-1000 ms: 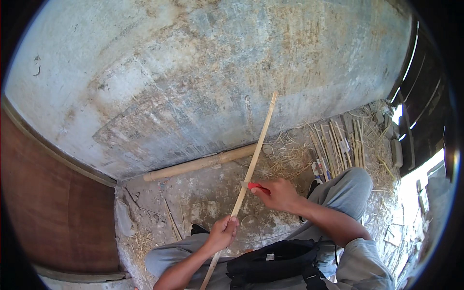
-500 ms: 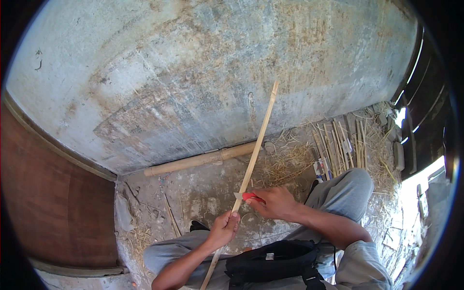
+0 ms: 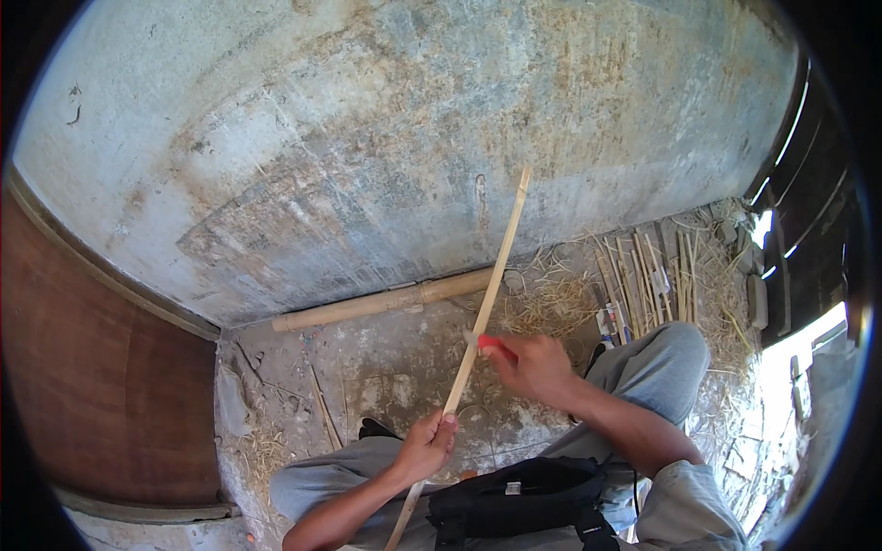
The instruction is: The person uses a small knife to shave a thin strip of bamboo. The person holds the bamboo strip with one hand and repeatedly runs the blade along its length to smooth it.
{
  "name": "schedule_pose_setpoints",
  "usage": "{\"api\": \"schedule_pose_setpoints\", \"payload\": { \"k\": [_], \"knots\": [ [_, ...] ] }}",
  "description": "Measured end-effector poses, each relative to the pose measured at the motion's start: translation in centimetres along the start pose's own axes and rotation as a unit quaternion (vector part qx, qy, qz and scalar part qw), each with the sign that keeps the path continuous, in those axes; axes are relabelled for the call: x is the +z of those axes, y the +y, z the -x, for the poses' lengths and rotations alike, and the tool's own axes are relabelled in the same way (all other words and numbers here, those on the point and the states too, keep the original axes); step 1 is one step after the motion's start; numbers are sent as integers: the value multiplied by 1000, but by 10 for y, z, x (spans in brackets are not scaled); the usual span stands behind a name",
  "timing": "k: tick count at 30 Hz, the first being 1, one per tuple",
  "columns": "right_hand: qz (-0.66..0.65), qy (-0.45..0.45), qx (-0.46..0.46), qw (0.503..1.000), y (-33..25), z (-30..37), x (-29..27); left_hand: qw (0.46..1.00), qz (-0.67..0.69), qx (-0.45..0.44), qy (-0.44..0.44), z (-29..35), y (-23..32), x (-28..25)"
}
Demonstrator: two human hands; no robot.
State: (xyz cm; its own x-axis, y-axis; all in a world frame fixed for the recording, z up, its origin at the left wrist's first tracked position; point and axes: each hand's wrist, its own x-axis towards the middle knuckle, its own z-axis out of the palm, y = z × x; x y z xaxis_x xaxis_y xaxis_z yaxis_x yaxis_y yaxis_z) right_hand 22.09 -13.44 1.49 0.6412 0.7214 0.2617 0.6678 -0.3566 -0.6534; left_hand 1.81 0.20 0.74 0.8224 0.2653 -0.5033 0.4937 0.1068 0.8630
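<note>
A long, pale bamboo strip (image 3: 496, 271) slants up and away from my lap, its far end in front of the wall. My left hand (image 3: 428, 445) is closed around its lower part, thumb on top. In my right hand (image 3: 537, 367) is a red-handled knife (image 3: 496, 346), gripped by the handle. The blade lies against the strip, well above my left hand. The strip's lowest end passes by my left forearm and out of the lower edge.
A thick bamboo pole (image 3: 386, 307) lies along the foot of the stained wall (image 3: 367, 147). Several thin bamboo sticks (image 3: 643, 275) and curled shavings (image 3: 556, 308) lie at the right. A black bag (image 3: 514, 496) rests on my lap. A brown wooden panel (image 3: 110, 367) stands left.
My right hand and the knife have moved up along the strip, away from my left hand. The strip's far end has dropped slightly.
</note>
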Motion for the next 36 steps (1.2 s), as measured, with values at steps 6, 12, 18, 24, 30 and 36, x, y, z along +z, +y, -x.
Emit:
{"api": "schedule_pose_setpoints", "payload": {
  "k": [6,12,18,24,30,36],
  "knots": [
    [23,21,3,1000,8,-8,-13,1000,-17,23,-12,7,-6,-1],
    [53,34,-4,998,11,-11,-5,997,-73,32,7,6,-11,-9],
    [56,38,-6,998,11,-13,-9,993,-116,32,19,8,-1,-7],
    [59,49,10,997,11,-15,-9,992,-115,42,19,9,4,-6],
    [69,58,22,996,18,-19,-9,983,-169,68,25,11,13,-3],
    [49,74,23,996,24,-23,-10,979,-190,61,32,11,3,-8]
  ]
}}
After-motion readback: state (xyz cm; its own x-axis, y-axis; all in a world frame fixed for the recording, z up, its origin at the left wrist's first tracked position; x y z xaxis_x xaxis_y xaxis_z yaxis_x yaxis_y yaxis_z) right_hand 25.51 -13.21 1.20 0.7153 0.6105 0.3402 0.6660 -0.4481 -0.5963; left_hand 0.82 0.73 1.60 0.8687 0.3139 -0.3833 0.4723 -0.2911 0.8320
